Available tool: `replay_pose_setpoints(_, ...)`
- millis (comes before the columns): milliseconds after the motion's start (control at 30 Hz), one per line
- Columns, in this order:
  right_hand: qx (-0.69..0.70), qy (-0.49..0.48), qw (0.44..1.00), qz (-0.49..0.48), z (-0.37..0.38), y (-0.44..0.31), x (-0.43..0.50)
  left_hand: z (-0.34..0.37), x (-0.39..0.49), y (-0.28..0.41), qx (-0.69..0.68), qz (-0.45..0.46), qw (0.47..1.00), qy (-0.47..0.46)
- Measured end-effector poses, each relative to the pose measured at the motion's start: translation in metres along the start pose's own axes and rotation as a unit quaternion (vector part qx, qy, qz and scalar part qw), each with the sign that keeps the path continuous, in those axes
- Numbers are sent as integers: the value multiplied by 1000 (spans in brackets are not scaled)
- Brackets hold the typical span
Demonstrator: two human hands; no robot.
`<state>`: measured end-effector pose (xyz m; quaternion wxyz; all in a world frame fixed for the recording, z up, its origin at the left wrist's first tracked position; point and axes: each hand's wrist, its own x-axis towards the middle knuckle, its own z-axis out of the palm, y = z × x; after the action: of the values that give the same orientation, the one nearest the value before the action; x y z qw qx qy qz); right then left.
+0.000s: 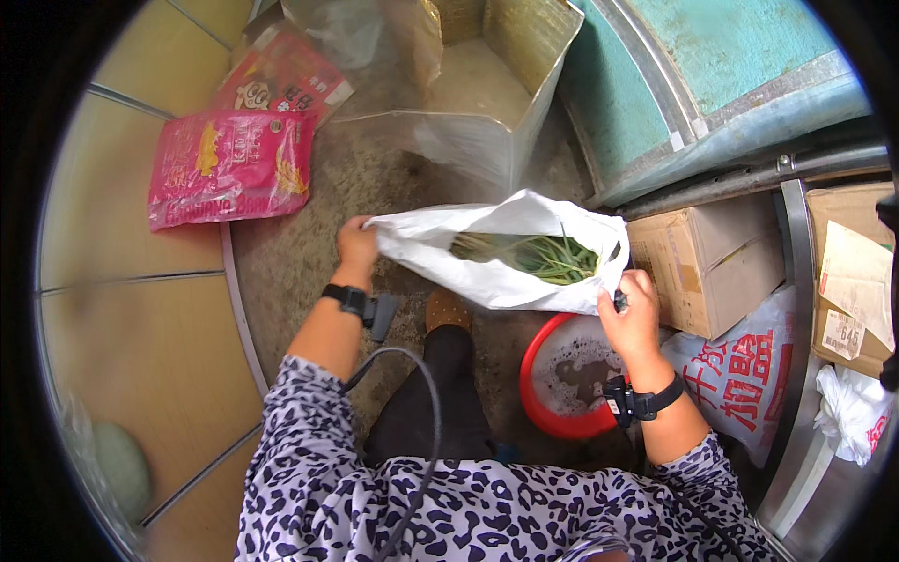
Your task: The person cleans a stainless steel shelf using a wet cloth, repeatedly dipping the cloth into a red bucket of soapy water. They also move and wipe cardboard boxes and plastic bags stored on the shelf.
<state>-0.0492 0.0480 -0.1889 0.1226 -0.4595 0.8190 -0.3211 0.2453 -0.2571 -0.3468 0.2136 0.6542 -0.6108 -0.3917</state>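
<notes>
A white plastic bag [449, 270] is stretched wide in front of me, its mouth facing up. Long green leafy stalks [555, 258] lie inside it, and the lower part of the bunch is hidden by the bag's walls. My left hand [357, 242] grips the bag's left corner. At the opposite end, my right hand [631, 309] pinches the rim near a handle hole. Partly below the bag and my right wrist stands a red basin [530, 383] of foamy, murky water [579, 369].
An open-topped box with a shiny lining [463, 77] stands ahead. Pink printed plastic packaging [232, 165] and a red carton [281, 70] are at the left. Cardboard boxes [702, 263] and a printed plastic bag [744, 372] line the right. A dark cable [432, 393] hangs before my body.
</notes>
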Motion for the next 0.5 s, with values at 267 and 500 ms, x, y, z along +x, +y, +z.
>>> replay_pose_setpoints(267, 192, -4, 977, -89, 62, -99, 27, -164, 67, -23, -198, -70, 964, 163)
replay_pose_setpoints(500, 325, -251, 876, -251, 107, -190, 11, -317, 67, -26, -230, 40, 968, 93)
